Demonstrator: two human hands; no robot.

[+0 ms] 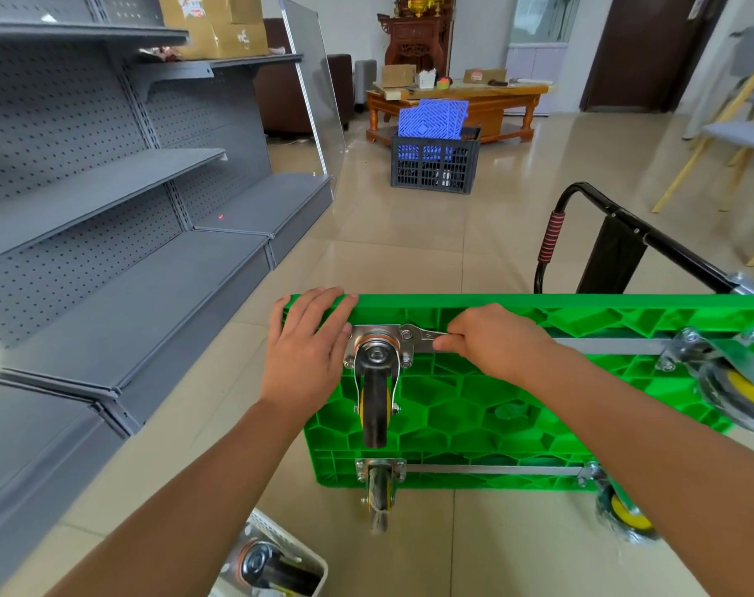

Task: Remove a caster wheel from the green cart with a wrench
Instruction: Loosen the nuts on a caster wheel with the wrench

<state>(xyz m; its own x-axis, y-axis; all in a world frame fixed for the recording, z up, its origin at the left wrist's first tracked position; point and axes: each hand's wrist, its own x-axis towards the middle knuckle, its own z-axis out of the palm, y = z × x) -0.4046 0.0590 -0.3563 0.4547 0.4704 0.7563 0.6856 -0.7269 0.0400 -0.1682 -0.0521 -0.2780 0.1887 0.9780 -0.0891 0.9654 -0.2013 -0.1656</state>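
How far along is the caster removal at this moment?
Done: the green cart is flipped underside up, and the wrench is seated on a bolt of the caster wheel plate. In hand: the right hand grips the wrench handle while the left hand lies flat on the cart's corner, steadying it. Left: the caster is still mounted, bolts visible at its plate corners, so they must come out.

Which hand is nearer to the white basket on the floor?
Left. The left hand rests on the cart's corner, above the white basket; the right hand grips the wrench farther right.
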